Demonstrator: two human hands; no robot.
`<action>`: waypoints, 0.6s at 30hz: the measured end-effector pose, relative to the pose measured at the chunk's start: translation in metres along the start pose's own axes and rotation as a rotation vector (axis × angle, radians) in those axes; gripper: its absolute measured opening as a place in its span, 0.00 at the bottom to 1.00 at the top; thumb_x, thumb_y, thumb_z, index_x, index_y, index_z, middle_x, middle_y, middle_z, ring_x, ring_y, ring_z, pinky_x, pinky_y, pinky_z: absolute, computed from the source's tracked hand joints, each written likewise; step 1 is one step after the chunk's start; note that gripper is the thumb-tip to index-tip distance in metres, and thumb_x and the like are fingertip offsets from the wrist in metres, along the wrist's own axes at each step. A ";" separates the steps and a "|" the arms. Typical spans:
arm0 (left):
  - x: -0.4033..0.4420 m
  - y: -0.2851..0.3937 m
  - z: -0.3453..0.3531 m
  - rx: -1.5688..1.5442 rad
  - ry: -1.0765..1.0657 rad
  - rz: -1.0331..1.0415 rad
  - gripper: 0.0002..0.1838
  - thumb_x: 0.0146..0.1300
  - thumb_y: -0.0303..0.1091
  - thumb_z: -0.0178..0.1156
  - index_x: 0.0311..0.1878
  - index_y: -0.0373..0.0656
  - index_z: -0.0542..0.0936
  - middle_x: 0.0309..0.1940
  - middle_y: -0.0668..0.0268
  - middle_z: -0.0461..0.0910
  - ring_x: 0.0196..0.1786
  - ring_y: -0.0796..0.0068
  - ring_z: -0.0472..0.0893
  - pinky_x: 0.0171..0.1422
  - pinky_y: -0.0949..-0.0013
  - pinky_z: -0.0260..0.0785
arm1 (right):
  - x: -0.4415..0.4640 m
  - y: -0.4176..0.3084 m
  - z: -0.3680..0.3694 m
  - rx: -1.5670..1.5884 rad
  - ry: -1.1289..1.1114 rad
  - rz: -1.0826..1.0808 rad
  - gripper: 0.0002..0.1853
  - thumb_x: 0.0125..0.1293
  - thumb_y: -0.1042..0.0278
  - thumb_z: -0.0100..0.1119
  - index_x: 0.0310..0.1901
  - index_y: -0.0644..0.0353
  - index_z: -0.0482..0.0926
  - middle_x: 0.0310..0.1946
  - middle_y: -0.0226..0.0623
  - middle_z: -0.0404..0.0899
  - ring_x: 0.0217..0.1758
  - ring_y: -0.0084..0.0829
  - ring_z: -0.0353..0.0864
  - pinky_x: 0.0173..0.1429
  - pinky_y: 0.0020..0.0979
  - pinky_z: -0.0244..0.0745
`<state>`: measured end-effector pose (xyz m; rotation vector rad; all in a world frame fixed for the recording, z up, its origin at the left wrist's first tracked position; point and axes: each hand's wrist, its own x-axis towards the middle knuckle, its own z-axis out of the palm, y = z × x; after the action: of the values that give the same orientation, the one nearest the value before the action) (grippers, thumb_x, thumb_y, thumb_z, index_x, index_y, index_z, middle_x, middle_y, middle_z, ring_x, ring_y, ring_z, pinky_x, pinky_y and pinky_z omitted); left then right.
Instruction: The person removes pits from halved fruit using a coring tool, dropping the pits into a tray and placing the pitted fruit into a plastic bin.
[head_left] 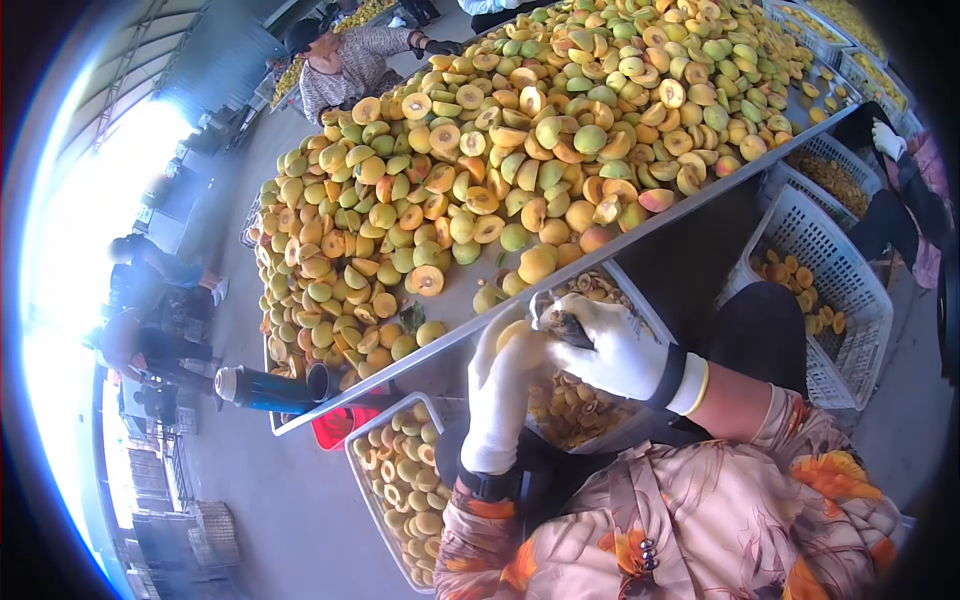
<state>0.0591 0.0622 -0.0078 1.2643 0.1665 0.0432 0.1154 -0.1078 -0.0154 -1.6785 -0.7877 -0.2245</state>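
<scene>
My left hand (497,385), in a white glove, is closed around a yellow peach half (513,335). My gloved right hand (615,350) grips a pitting tool (568,328) with a dark handle and a curved metal end. That metal end is close to the peach half; whether it touches the flesh is hard to see. Both hands are together just in front of the table's metal rim (450,335). Behind the rim lies a large heap of halved peaches (480,170), some cut side up with pits showing. Below my hands, a crate holds pits and scraps (580,410).
A white crate of peach halves (405,480) stands at lower left, near a red container (340,428) and a blue thermos (265,388). Another white crate (850,270) is at right. A co-worker (345,60) leans over the far side; another person's gloved hand (888,140) shows at right.
</scene>
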 end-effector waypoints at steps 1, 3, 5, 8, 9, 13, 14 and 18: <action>-0.009 -0.005 0.005 0.024 0.020 0.014 0.25 0.76 0.40 0.56 0.68 0.31 0.73 0.43 0.64 0.81 0.42 0.77 0.80 0.47 0.73 0.73 | -0.006 -0.003 0.002 0.005 0.009 -0.006 0.13 0.65 0.71 0.68 0.47 0.59 0.75 0.34 0.45 0.81 0.35 0.47 0.84 0.41 0.40 0.78; -0.021 -0.011 0.016 0.086 0.045 0.096 0.24 0.78 0.44 0.54 0.66 0.33 0.75 0.40 0.68 0.81 0.38 0.82 0.79 0.41 0.77 0.71 | -0.015 -0.015 -0.001 -0.050 -0.009 -0.030 0.13 0.64 0.72 0.68 0.47 0.59 0.75 0.35 0.45 0.82 0.36 0.49 0.85 0.41 0.41 0.79; -0.030 -0.017 0.024 0.222 0.076 0.158 0.23 0.77 0.43 0.56 0.64 0.36 0.78 0.42 0.64 0.83 0.39 0.80 0.79 0.44 0.75 0.72 | -0.021 -0.033 -0.012 -0.172 -0.057 -0.062 0.13 0.63 0.72 0.68 0.47 0.58 0.75 0.36 0.45 0.82 0.37 0.50 0.85 0.41 0.42 0.79; -0.044 -0.012 0.035 0.292 0.055 0.243 0.21 0.76 0.38 0.58 0.65 0.34 0.77 0.48 0.59 0.84 0.46 0.75 0.80 0.54 0.71 0.74 | -0.033 -0.046 -0.016 -0.236 -0.014 -0.114 0.14 0.61 0.72 0.69 0.46 0.58 0.75 0.37 0.46 0.83 0.38 0.52 0.85 0.41 0.44 0.80; -0.046 -0.016 0.040 0.287 0.046 0.295 0.22 0.76 0.38 0.58 0.65 0.33 0.77 0.48 0.59 0.84 0.47 0.75 0.80 0.55 0.71 0.73 | -0.037 -0.047 -0.017 -0.273 0.000 -0.122 0.13 0.61 0.71 0.69 0.45 0.57 0.75 0.36 0.46 0.83 0.37 0.52 0.85 0.39 0.45 0.80; -0.054 -0.024 0.055 0.245 0.066 0.388 0.22 0.76 0.37 0.57 0.65 0.32 0.76 0.47 0.61 0.83 0.49 0.76 0.79 0.57 0.72 0.72 | -0.045 -0.060 -0.027 -0.291 -0.022 -0.089 0.13 0.62 0.71 0.68 0.45 0.59 0.76 0.32 0.46 0.83 0.36 0.52 0.85 0.38 0.44 0.79; -0.055 -0.026 0.057 0.223 0.082 0.405 0.21 0.76 0.37 0.58 0.65 0.32 0.77 0.46 0.62 0.83 0.49 0.76 0.79 0.57 0.72 0.72 | -0.048 -0.060 -0.026 -0.301 -0.022 -0.087 0.13 0.62 0.71 0.68 0.46 0.60 0.76 0.32 0.46 0.83 0.36 0.52 0.86 0.38 0.44 0.79; -0.048 -0.019 0.045 0.120 0.159 0.264 0.24 0.77 0.45 0.55 0.62 0.33 0.79 0.45 0.62 0.84 0.45 0.75 0.81 0.53 0.71 0.75 | -0.059 -0.056 -0.029 0.115 -0.074 0.195 0.15 0.63 0.72 0.68 0.49 0.64 0.75 0.33 0.51 0.84 0.37 0.52 0.87 0.39 0.42 0.79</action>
<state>0.0174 0.0076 -0.0077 1.3970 0.1402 0.3665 0.0449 -0.1530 0.0049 -1.6495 -0.6729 0.0184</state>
